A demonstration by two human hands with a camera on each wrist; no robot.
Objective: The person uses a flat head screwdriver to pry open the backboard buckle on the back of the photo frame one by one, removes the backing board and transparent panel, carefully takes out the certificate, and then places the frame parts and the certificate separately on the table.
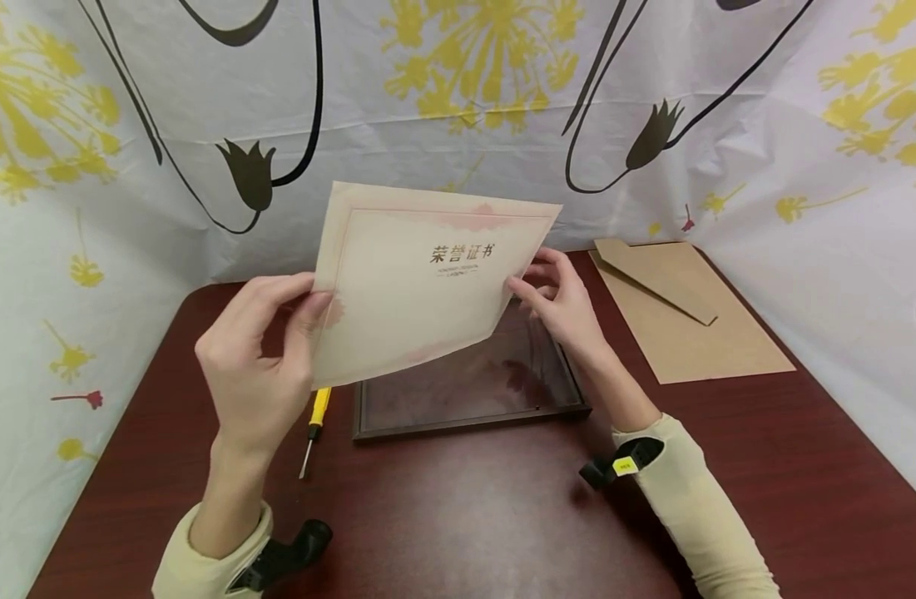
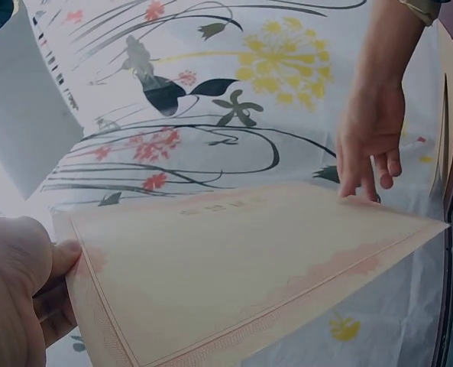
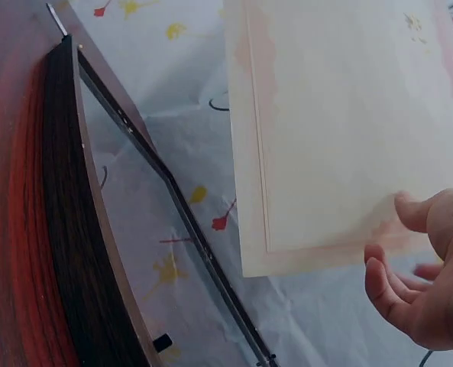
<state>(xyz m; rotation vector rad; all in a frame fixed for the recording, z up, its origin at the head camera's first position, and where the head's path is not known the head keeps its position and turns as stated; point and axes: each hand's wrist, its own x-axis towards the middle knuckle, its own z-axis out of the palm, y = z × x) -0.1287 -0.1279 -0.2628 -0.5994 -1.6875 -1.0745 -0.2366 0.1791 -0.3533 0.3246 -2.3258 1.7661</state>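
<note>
My left hand [image 1: 259, 358] pinches the left edge of a cream certificate [image 1: 405, 291] with pink borders and gold Chinese lettering, thumb in front. The sheet is raised and tilted above a dark picture frame [image 1: 472, 424]. At its right edge is my right hand [image 1: 562, 304], thumb tip just over the border and the other fingers loosely bent beside it. In the right wrist view, that thumb lies over the certificate [image 3: 325, 138] and no firm grip shows. The frame, flat on the table, has a glossy reflecting pane and is partly hidden by the sheet.
A yellow-handled screwdriver [image 1: 319, 408] lies left of the frame. Brown card [image 1: 697, 324] with a folded-up flap rests at the back right of the dark red table [image 1: 465, 516]. Patterned white cloth [image 1: 443, 108] hangs behind and at both sides.
</note>
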